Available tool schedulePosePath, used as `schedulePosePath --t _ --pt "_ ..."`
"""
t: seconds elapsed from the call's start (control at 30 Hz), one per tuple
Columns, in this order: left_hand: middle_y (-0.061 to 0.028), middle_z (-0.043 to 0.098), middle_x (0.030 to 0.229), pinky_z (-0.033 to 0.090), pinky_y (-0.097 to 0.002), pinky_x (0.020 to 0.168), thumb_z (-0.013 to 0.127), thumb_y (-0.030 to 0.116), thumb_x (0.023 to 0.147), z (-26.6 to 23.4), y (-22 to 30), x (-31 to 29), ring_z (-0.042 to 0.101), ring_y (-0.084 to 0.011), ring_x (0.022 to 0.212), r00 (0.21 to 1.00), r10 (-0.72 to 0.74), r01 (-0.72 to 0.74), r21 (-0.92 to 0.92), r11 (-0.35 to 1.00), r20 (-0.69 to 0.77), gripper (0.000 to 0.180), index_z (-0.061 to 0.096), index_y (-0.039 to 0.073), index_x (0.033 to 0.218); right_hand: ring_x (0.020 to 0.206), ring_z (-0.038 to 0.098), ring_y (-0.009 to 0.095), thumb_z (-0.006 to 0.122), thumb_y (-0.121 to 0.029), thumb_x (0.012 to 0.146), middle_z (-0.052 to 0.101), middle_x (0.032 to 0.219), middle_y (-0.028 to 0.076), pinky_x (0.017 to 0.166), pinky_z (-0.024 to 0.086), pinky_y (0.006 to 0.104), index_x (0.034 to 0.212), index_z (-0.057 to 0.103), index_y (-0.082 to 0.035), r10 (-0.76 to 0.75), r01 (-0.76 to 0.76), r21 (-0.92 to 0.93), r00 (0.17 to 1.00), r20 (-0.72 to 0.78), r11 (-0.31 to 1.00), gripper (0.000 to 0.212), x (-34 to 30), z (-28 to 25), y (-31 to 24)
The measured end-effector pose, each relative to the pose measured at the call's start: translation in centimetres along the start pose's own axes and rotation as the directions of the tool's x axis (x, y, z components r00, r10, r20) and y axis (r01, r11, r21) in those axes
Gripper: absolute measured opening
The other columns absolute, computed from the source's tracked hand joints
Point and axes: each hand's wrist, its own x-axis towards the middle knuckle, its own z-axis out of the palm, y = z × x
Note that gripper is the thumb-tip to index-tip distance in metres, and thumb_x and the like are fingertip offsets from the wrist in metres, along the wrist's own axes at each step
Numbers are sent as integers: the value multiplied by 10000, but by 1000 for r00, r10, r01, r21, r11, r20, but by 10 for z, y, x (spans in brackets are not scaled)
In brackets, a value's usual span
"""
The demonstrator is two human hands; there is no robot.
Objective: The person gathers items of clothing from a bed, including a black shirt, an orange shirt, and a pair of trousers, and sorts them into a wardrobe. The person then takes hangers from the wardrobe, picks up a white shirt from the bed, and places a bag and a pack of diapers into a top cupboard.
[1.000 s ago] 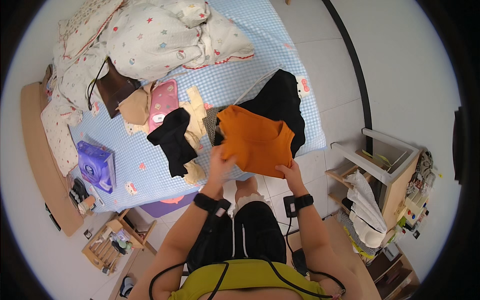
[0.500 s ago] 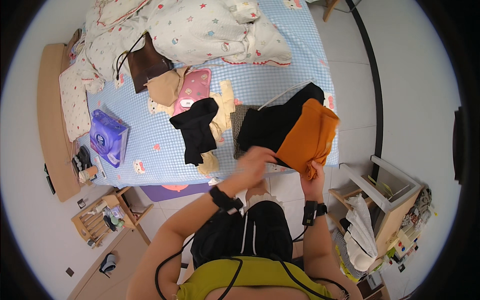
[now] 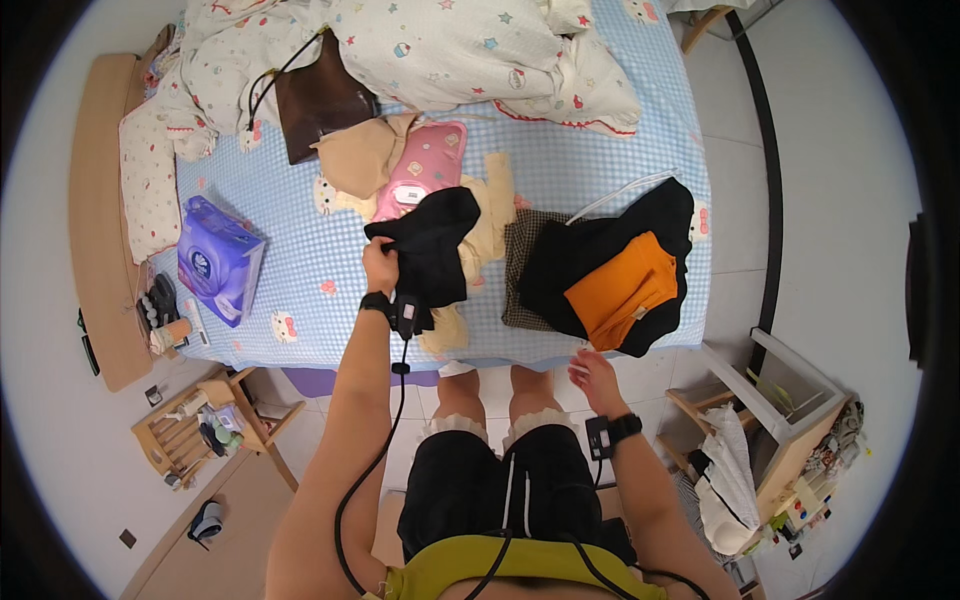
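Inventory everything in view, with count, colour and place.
quilt: 1, white patterned, bed's far side
headboard: 1, tan, far left
bedsheet: 1, blue-white gingham, on bed
bag: 1, brown, beside quilt
cloth: 1, beige, against bag
pad: 1, pink, right of cloth
small garment: 1, black, mid-bed
crumpled garment: 1, cream, partly under small garment
checked cloth: 1, grey-brown, beside large garment
large garment: 1, black, right side
folded garment: 1, orange, on large garment
package: 1, purple, left side
wooden furniture: at least 2, tan, both lower sides
left hand: 1, bare, at small garment's edge
right hand: 1, bare, below folded garment
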Motion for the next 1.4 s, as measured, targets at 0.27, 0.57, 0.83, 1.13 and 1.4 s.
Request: schedulePosePath --t 0.27,0.57,0.83,1.13,1.4 --pt "-181 470 915 433 -386 753 496 -105 745 -74 50 -45 510 -354 843 901 424 -428 26 903 95 263 534 -1 984 1037 513 317 563 -33 750 526 1074 157 864 415 370 1110 554 -60 -676 775 -580 289 678 -250 361 103 240 -81" --pt "-151 435 905 446 -365 715 509 -69 770 -197 62 -74 500 -322 834 806 538 -559 20 829 247 358 535 13 1117 782 581 179 598 -190 773 565 749 -15 966 299 428 840 555 -130 -95 631 -242 257 962 -737 100 42 244 -85" --pt "-56 516 1102 358 -389 1001 559 34 722 -322 114 -145 446 -268 1099 377 790 -912 46 407 483 298 637 76 1006 783 536 145 509 -107 769 507 725 -15 868 342 354 822 585 -123 -106 319 -209 312 944 -924 95 -146 165 -88" --pt "-54 564 1111 380 -417 970 619 79 662 -337 199 -157 453 -290 1135 10 878 -993 -98 65 479 38 611 42 662 859 541 231 606 -92 700 544 926 71 816 427 334 883 559 -20 -429 459 -446 147 891 -768 202 -246 77 -98" --pt "-97 569 941 453 -343 834 594 56 690 -291 260 -141 530 -270 968 -43 827 -999 -25 -35 560 105 595 -6 775 888 547 303 681 -57 631 497 1135 167 781 472 371 678 437 -20 -671 540 -547 -46 740 -640 252 -295 15 -103"
